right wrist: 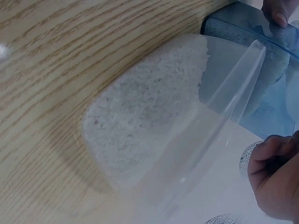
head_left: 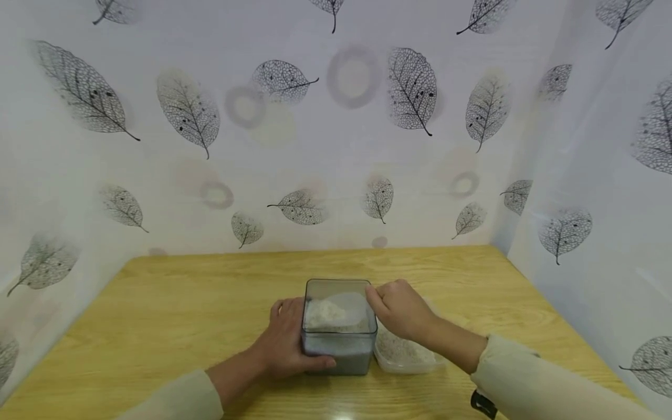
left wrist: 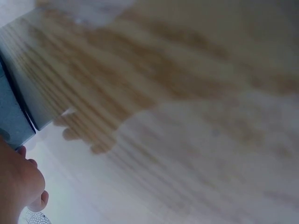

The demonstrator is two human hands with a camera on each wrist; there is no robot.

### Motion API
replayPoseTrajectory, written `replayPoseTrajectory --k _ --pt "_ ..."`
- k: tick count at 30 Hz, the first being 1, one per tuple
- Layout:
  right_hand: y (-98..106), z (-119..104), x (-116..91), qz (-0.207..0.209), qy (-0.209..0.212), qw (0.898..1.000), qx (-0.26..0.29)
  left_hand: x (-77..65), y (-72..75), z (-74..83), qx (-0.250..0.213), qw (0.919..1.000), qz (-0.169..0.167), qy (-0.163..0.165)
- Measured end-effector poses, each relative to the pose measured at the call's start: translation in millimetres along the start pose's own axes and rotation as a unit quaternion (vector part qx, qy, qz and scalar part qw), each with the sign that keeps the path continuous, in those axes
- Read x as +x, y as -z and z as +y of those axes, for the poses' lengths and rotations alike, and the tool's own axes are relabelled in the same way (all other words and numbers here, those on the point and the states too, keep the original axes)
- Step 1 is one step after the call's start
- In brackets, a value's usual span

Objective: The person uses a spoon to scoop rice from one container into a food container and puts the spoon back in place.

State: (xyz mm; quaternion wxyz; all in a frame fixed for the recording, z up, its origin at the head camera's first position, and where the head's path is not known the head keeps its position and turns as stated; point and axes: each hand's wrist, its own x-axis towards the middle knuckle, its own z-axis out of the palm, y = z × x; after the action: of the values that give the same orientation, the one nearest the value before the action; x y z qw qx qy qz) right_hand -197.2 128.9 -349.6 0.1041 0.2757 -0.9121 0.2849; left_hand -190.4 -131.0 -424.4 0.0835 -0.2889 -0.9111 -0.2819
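A square, grey see-through container [head_left: 343,353] stands at the table's near middle with white grains inside. My left hand [head_left: 286,341] grips its left side, the thumb lying across the front; the left wrist view catches only part of that hand [left wrist: 21,186] at its edge. Over the container's right rim, my right hand [head_left: 401,309] is curled, apparently round the end of a pale translucent scoop [head_left: 353,308] that lies inside; the handle is hidden by the fingers. Beside the container, below my right forearm, sits a clear plastic tub [right wrist: 233,88] holding white rice [right wrist: 145,107].
The wooden table [head_left: 210,291] runs back to a pale curtain [head_left: 325,146] printed with dark leaves. More of this curtain hangs along the left and right sides. A dark band [head_left: 483,403] shows at my right sleeve.
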Motion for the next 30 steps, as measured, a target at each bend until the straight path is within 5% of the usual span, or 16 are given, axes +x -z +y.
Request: replayPoseTrajectory --k 18,30 --pt "0 9 -6 0.053 -0.023 0.997 0.053 2.0 0.0 -1.0 -0.005 1.0000 0.001 -0.005" --pt "2 10 -5 0.095 0.014 0.993 0.073 0.6 0.4 -2.0 -0.001 1.0000 -0.005 0.006"
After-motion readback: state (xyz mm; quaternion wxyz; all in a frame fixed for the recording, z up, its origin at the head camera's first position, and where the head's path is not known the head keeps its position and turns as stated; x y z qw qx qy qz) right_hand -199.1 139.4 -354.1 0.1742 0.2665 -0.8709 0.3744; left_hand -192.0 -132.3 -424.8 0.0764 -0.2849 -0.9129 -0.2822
